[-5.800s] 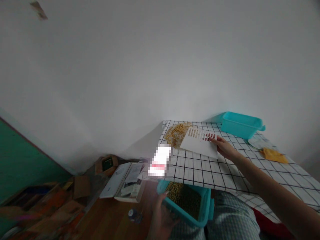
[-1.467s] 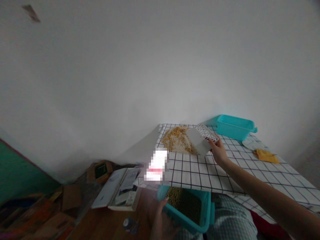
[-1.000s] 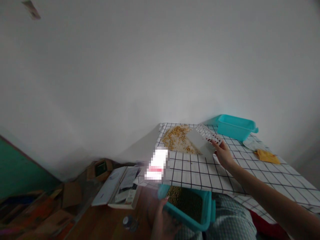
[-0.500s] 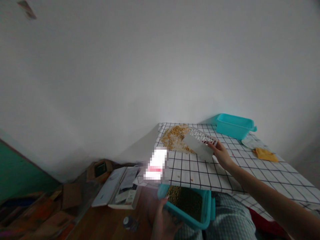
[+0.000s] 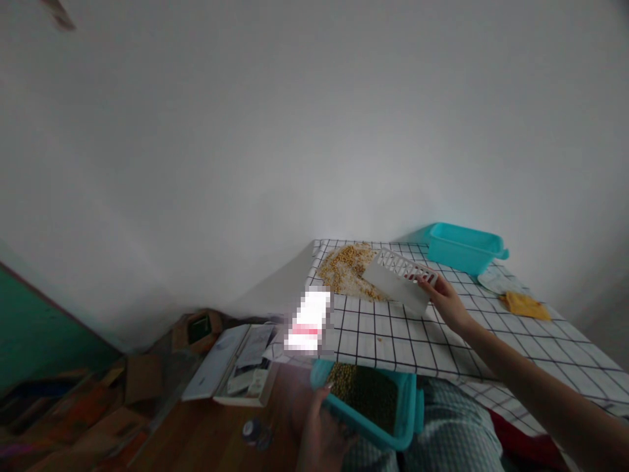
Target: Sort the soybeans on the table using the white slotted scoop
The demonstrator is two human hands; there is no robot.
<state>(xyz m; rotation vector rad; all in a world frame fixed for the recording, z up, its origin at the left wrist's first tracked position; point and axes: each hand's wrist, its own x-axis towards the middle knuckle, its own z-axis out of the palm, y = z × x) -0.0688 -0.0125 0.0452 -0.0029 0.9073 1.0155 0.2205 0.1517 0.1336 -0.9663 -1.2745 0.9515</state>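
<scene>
My right hand (image 5: 448, 303) grips a white slotted plastic board (image 5: 400, 282) by its right end, its lower edge on the checked tablecloth (image 5: 422, 341). The board stands against a heap of yellow beans and pale grains (image 5: 348, 276) at the table's far left corner. My left hand (image 5: 322, 439) is closed on the near left rim of a teal bin (image 5: 407, 410) held below the table's front edge over my lap. That bin holds yellow and dark green beans (image 5: 366, 393).
A second teal bin (image 5: 464, 247) stands at the table's far side by the wall. A yellow cloth (image 5: 525, 305) and a pale wrapper (image 5: 496, 280) lie to its right. On the floor at left lie an open white box (image 5: 230, 364), cardboard boxes (image 5: 140, 379) and a small bottle (image 5: 253, 432).
The right hand has tilted the board and drawn it a little toward me and to the right along the heap. The left hand and its bin have stayed put.
</scene>
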